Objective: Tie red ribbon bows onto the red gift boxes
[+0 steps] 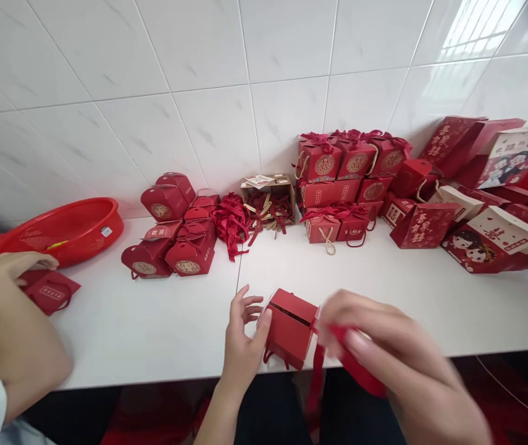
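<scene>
A small red paper gift box rests near the front edge of the white table, with a dark slit across its top and a cord loop below. My left hand grips its left side, thumb pressed on the near corner and fingers behind. At the box's right side, my right hand, blurred by motion, pinches a red ribbon. The ribbon runs to the box's right end, and a length of it hangs over the table edge. My right fingertips partly hide where ribbon and box meet.
Stacked red boxes, a ribbon heap and an open carton line the wall. Ribbon-tied boxes and larger bags stand right. At left, another person's hand is at a red box beside a red basin.
</scene>
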`<control>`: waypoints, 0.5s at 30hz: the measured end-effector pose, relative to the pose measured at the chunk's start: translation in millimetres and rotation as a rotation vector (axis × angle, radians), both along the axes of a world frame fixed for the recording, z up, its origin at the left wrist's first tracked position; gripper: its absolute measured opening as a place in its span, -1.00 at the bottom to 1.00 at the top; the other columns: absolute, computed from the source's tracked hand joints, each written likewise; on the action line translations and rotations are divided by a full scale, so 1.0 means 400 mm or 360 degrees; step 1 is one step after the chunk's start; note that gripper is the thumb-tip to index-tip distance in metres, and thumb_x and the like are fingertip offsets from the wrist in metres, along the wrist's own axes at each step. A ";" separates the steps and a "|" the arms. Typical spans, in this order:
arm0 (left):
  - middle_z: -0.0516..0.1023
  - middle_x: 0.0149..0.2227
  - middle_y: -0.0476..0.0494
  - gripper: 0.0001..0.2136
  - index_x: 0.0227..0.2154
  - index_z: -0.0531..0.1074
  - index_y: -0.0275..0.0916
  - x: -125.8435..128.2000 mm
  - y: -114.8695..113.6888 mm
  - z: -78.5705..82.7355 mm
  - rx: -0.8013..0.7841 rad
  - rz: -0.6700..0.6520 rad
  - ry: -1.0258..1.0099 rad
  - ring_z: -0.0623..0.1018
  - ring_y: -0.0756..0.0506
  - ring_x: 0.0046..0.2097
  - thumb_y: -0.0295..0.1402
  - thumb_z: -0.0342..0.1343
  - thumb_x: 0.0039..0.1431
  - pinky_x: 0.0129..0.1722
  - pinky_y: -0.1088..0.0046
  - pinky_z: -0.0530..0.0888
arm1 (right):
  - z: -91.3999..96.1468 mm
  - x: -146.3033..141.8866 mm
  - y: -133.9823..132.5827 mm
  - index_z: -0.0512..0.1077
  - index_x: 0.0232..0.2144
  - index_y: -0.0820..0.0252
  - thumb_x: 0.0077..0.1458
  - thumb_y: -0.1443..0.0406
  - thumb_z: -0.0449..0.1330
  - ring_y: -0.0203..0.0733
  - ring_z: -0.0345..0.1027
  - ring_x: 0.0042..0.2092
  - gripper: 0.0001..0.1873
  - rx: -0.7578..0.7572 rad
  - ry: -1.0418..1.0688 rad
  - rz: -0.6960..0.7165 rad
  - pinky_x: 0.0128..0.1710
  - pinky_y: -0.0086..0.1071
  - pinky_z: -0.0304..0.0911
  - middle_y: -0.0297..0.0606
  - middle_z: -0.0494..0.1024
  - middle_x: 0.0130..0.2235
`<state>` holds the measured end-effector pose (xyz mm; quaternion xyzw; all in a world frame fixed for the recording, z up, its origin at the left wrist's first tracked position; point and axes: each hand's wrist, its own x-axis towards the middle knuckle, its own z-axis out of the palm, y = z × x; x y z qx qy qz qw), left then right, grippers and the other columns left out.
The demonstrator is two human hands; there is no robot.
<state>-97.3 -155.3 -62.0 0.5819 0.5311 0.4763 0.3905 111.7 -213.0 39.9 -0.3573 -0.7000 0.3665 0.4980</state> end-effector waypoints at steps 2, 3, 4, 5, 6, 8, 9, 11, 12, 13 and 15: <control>0.44 -0.10 -0.16 -0.54 0.12 0.15 -0.09 0.013 0.002 -0.002 -0.0096 0.0041 -0.0233 0.51 -0.10 -0.15 -0.15 0.07 0.19 -0.14 0.30 0.46 | -0.015 -0.036 0.066 0.37 -0.45 0.17 0.30 0.27 -0.05 -0.21 0.29 -0.35 -0.69 0.0002 -0.0291 0.0066 -0.31 -0.33 0.21 -0.22 0.43 -0.40; 0.43 -0.10 -0.15 -0.53 0.12 0.13 -0.08 0.016 0.003 -0.003 -0.0111 0.0064 -0.0340 0.51 -0.08 -0.18 -0.15 0.07 0.19 -0.17 0.34 0.47 | -0.029 -0.053 0.094 0.32 -0.49 0.17 0.29 0.29 -0.05 -0.24 0.25 -0.37 -0.69 -0.0008 -0.0444 0.0068 -0.32 -0.35 0.18 -0.26 0.39 -0.43; 0.43 -0.09 -0.15 -0.52 0.13 0.11 -0.06 0.018 0.004 -0.005 -0.0108 0.0090 -0.0426 0.51 -0.06 -0.21 -0.16 0.07 0.19 -0.20 0.37 0.47 | -0.044 -0.067 0.115 0.26 -0.53 0.17 0.28 0.30 -0.05 -0.27 0.21 -0.40 -0.68 -0.0043 -0.0556 0.0073 -0.35 -0.37 0.15 -0.31 0.34 -0.46; 0.42 -0.07 -0.14 -0.51 0.14 0.09 -0.05 0.018 0.004 -0.007 -0.0101 0.0112 -0.0490 0.51 -0.03 -0.24 -0.17 0.07 0.18 -0.23 0.39 0.47 | -0.061 -0.078 0.131 0.21 -0.55 0.17 0.27 0.31 -0.05 -0.29 0.18 -0.42 -0.68 -0.0090 -0.0641 0.0073 -0.37 -0.39 0.12 -0.34 0.32 -0.48; 0.41 -0.07 -0.14 -0.50 0.15 0.07 -0.04 0.016 0.004 -0.010 -0.0097 0.0129 -0.0530 0.51 -0.01 -0.28 -0.18 0.07 0.18 -0.25 0.41 0.47 | -0.076 -0.087 0.141 0.18 -0.56 0.17 0.26 0.32 -0.04 -0.31 0.16 -0.44 -0.68 -0.0151 -0.0694 0.0080 -0.38 -0.41 0.10 -0.36 0.31 -0.48; 0.41 -0.07 -0.13 -0.50 0.15 0.07 -0.04 0.013 0.003 -0.015 -0.0096 0.0156 -0.0564 0.50 0.01 -0.32 -0.20 0.07 0.18 -0.30 0.43 0.46 | -0.101 -0.100 0.149 0.17 -0.57 0.17 0.25 0.32 -0.05 -0.32 0.16 -0.44 -0.69 -0.0267 -0.0716 0.0076 -0.39 -0.42 0.08 -0.37 0.33 -0.47; 0.41 -0.08 -0.13 -0.50 0.15 0.07 -0.04 0.012 0.002 -0.016 -0.0097 0.0160 -0.0572 0.49 0.01 -0.34 -0.20 0.06 0.18 -0.32 0.44 0.45 | -0.108 -0.104 0.151 0.18 -0.56 0.17 0.24 0.33 -0.05 -0.32 0.18 -0.43 -0.70 -0.0310 -0.0704 0.0061 -0.38 -0.42 0.07 -0.37 0.36 -0.47; 0.41 -0.10 -0.12 -0.50 0.14 0.06 -0.04 0.013 -0.001 -0.015 -0.0089 0.0170 -0.0586 0.48 0.01 -0.37 -0.21 0.06 0.18 -0.36 0.45 0.43 | -0.115 -0.112 0.154 0.23 -0.56 0.17 0.22 0.33 -0.06 -0.30 0.20 -0.42 -0.70 -0.0400 -0.0665 0.0018 -0.38 -0.42 0.06 -0.36 0.39 -0.47; 0.40 -0.10 -0.12 -0.51 0.14 0.05 -0.04 0.016 -0.003 -0.013 -0.0083 0.0171 -0.0592 0.47 0.02 -0.38 -0.21 0.05 0.17 -0.38 0.46 0.42 | -0.115 -0.116 0.156 0.25 -0.56 0.17 0.21 0.33 -0.07 -0.29 0.21 -0.42 -0.70 -0.0453 -0.0649 -0.0008 -0.38 -0.42 0.06 -0.36 0.40 -0.48; 0.40 -0.11 -0.11 -0.51 0.14 0.05 -0.04 0.019 -0.006 -0.011 -0.0080 0.0171 -0.0598 0.46 0.03 -0.39 -0.22 0.05 0.17 -0.39 0.47 0.42 | -0.114 -0.119 0.159 0.27 -0.57 0.17 0.20 0.33 -0.07 -0.29 0.21 -0.42 -0.69 -0.0506 -0.0641 -0.0035 -0.38 -0.41 0.05 -0.35 0.40 -0.49; 0.40 -0.11 -0.10 -0.51 0.14 0.06 -0.03 0.026 -0.012 -0.007 -0.0072 0.0174 -0.0609 0.44 0.03 -0.41 -0.23 0.05 0.17 -0.40 0.47 0.40 | -0.112 -0.125 0.166 0.28 -0.60 0.18 0.18 0.33 -0.06 -0.28 0.21 -0.43 -0.68 -0.0586 -0.0666 -0.0081 -0.39 -0.40 0.04 -0.34 0.40 -0.51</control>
